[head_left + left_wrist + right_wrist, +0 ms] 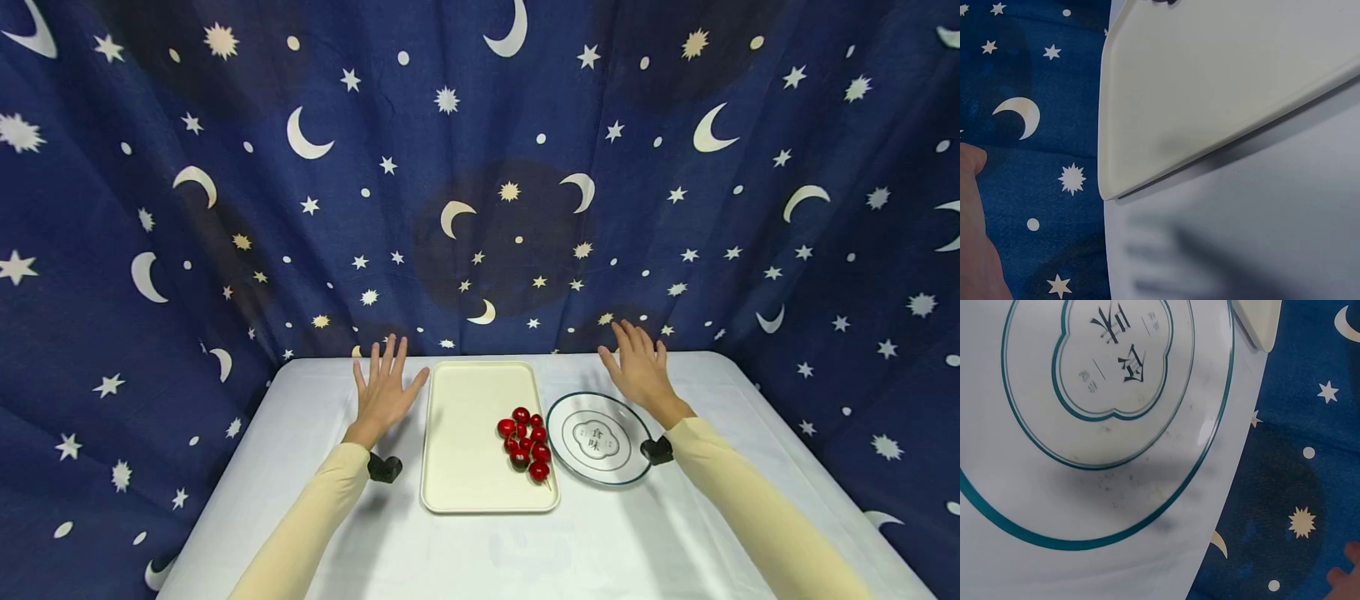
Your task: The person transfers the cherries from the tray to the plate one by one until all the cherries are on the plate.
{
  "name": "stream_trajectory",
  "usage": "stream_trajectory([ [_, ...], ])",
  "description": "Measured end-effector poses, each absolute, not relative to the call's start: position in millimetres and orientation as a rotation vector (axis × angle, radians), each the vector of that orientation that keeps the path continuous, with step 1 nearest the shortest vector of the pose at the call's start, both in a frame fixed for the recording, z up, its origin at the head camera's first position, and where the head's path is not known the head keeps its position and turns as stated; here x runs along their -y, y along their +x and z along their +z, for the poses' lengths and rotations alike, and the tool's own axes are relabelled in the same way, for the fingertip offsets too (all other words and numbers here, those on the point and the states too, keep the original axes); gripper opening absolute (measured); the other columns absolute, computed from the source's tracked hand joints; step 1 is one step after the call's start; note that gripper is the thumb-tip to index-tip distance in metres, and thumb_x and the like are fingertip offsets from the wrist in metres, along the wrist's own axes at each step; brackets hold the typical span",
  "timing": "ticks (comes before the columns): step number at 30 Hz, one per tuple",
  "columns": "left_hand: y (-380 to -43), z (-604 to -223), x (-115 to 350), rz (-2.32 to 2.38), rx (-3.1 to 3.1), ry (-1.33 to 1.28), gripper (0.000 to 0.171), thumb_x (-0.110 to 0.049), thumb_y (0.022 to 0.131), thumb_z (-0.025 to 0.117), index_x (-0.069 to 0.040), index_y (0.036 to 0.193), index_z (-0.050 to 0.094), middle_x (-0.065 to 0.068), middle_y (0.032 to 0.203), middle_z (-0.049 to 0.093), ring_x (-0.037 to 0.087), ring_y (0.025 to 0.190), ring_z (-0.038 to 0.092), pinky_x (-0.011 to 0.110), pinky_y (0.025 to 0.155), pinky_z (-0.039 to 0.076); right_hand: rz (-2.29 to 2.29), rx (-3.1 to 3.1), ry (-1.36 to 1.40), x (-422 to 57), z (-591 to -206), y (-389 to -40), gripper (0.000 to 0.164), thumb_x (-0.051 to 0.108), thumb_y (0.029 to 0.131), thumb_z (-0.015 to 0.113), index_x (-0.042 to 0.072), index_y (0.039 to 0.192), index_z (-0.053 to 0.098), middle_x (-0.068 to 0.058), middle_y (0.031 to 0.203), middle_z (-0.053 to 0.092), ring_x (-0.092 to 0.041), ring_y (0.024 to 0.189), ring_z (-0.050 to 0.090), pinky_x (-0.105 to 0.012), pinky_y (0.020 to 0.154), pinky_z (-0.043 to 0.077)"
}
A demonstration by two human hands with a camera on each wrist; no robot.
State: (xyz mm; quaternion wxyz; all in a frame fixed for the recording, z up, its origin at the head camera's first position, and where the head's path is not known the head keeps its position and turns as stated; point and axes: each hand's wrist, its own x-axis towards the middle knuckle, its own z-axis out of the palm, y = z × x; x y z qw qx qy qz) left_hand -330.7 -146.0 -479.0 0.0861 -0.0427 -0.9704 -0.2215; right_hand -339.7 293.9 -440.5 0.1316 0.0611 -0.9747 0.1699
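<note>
Could send the cherries (526, 444), clustered at three o'clock on the tray (465, 442), rolling by a careless sweep, or clip the plate (598, 438) just beyond. Holds nothing in left hand (384, 396), at ten o'clock, or right hand (640, 371), at two, with fingers extended on both. Faces a moon-and-star blue curtain (405, 108) at twelve, beyond a white-covered table (465, 550).

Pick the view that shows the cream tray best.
Head: the whole cream tray is in frame, only cherries covering part of it. The left wrist view shows a section, cut off by the frame; the right wrist view catches one corner.
</note>
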Motion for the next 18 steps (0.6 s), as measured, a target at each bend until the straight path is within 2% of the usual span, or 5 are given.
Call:
stream_trajectory([
  [5,-328,-483,145,-0.687,2.906,-0.135,0.083,-0.065,0.102,0.038,-0.022,0.167,0.009,0.004,0.177,0.003,0.034,0.164,-0.007,0.068,0.126,-0.011,0.497,2.835,0.192,-290,-444,-339,0.068,0.045,0.11,0.035,0.001,0.161,0.024,-0.027,0.169,0.018,-0.051,0.155,0.015,-0.077,0.121,0.005],
  [9,-323,-492,143,-0.706,2.907,-0.144,0.084,-0.063,0.102,0.042,-0.022,0.167,0.011,0.005,0.177,0.007,0.036,0.164,-0.004,0.069,0.126,-0.011,0.499,2.837,0.211,-284,-449,-338,0.066,0.041,0.11,0.04,0.002,0.161,0.025,-0.027,0.168,0.02,-0.051,0.155,0.016,-0.076,0.121,0.006],
  [18,-315,-515,135,-0.735,2.964,-0.191,0.085,-0.065,0.101,0.042,-0.021,0.167,0.013,0.002,0.177,0.005,0.036,0.164,-0.003,0.07,0.126,-0.007,0.512,2.786,0.399,-266,-459,-332,0.059,0.025,0.106,0.051,-0.002,0.156,0.034,-0.029,0.162,0.032,-0.051,0.15,0.028,-0.073,0.121,0.019],
])
